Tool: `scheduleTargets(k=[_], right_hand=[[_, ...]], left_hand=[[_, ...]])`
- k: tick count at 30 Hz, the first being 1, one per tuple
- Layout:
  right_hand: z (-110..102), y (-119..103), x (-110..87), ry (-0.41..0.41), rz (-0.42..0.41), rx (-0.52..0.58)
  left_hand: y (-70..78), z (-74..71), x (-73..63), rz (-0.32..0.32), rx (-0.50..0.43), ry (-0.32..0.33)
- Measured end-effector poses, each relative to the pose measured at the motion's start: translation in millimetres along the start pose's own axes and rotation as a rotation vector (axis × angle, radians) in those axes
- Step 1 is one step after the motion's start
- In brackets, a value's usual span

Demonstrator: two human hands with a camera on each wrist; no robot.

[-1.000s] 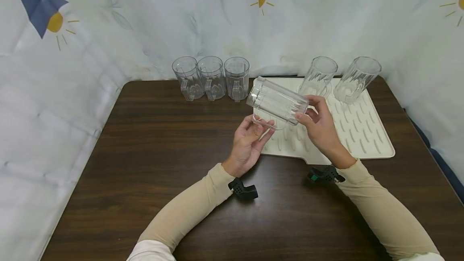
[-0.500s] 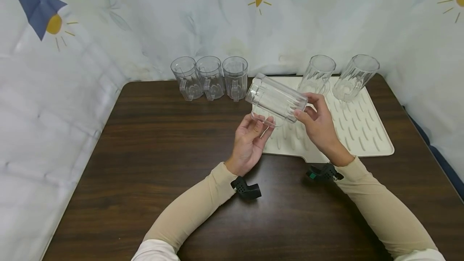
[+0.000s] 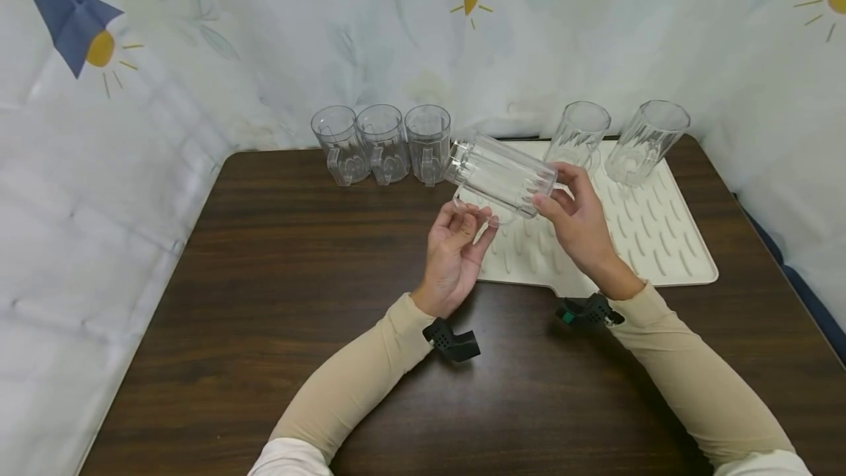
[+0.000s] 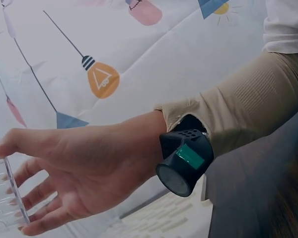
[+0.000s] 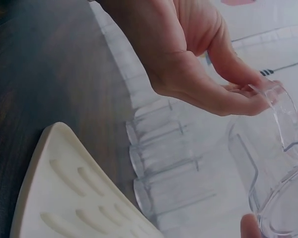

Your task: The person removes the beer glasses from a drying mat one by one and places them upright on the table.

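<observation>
Left hand [image 3: 452,259] pinches the handle [image 5: 287,119] of the clear mug [image 3: 505,173], right hand [image 3: 580,230] grips one end, and there it hangs, tilted, in the air by the pale mat [image 3: 654,248] (two mugs [image 3: 648,142] stand on that), with three more mugs [image 3: 427,145] lined up on the table [image 3: 264,278].

Held mug [image 3: 504,173] cut off in wrist views, mat [image 3: 661,241] part-hidden behind right hand [image 3: 583,226]
</observation>
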State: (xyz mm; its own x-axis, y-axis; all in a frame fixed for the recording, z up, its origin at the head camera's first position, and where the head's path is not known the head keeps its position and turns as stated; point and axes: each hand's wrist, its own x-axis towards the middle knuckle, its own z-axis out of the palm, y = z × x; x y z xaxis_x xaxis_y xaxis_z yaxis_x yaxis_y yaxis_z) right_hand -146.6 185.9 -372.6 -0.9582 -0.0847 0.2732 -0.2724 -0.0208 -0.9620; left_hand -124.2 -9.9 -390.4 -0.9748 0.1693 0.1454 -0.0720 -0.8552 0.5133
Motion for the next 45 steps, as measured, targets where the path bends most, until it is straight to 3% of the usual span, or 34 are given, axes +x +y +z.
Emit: scheduleTargets(k=[6,12,21,27,32,39,45], right_hand=[[-5,-4,1.6,-0.032,0.005,0.016],[-12,-7,0.0,-0.003,0.003,-0.018],[-21,-8,-0.1,0.018,-0.048,0.121],[-31,-12,-2.3,0.031,-0.063,0.077],[-45,-15,-3.6,0.049,-0.073,-0.046],[-69,-18,-8.8,0.078,-0.032,-0.421],[-89,-17,-12.7,0.094,0.013,-0.554]], left_hand=[[2.8,2.2,2.1,0.019,-0.008,-0.005],[8.4,4.9,4.8,0.037,-0.023,-0.018],[17.3,7.5,8.5,0.062,-0.024,-0.048],[24.1,9.1,10.3,0.080,-0.017,-0.075],[31.2,8.1,12.0,0.087,0.007,-0.083],[43.7,4.3,14.8,0.105,0.051,-0.096],[58.1,0.1,15.3,0.125,0.067,-0.126]])
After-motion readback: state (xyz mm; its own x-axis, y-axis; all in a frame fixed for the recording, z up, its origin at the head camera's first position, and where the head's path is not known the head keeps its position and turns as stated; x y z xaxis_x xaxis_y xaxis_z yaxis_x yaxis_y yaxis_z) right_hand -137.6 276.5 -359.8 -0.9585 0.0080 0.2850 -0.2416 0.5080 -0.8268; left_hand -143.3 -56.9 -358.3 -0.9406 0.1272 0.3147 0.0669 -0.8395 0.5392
